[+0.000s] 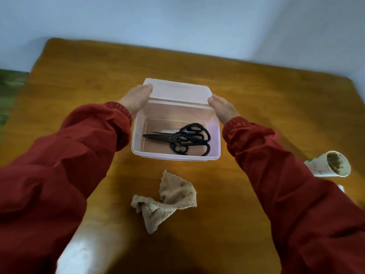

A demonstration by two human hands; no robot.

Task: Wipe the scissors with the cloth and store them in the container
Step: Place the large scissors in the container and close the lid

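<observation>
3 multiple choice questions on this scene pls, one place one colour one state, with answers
1. Where is the cloth?
A. on the table, nearer the person than the container
B. inside the container
C. on a shelf

2. What colour are the handles of the scissors?
A. red
B. black
C. yellow

3. How is the lid?
A. snapped shut
B. flat on the table
C. held by the left hand and right hand over the container's far side

Answers: 1 A, it lies on bare wood before the container; 2 B, the loops are black; 3 C, both hands grip its ends.
</observation>
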